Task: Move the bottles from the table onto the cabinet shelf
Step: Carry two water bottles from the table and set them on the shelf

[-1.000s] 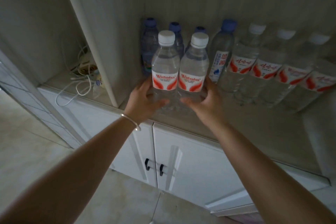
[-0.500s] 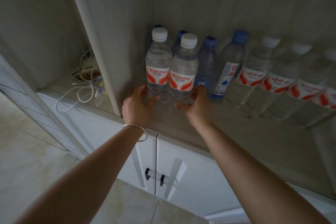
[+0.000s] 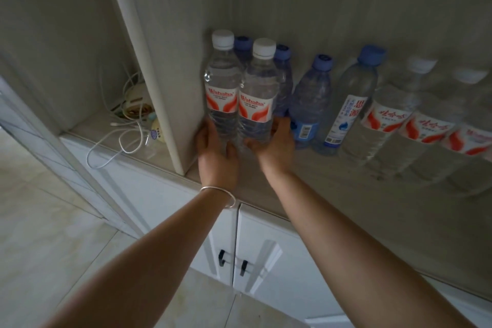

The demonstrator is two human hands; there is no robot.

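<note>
— While we are standing these two white-capped bottles (image 3: pixel 241 98) at the left end of the cabinet shelf (image 3: pixel 332 181), how far along are we judging ourselves?
— Far along: a row of bottles (image 3: pixel 372 104) is lining the shelf's far side.
— And our fingers?
— Our left hand (image 3: pixel 215 152) and right hand (image 3: pixel 277 146) are each curling round a bottle's base.

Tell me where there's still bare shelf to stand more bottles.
Free: the shelf's front strip, between the row of bottles and the edge above the doors. Crowded: the back wall, and the corner by the divider, where the left hand and right hand hold two white-capped bottles.
</note>
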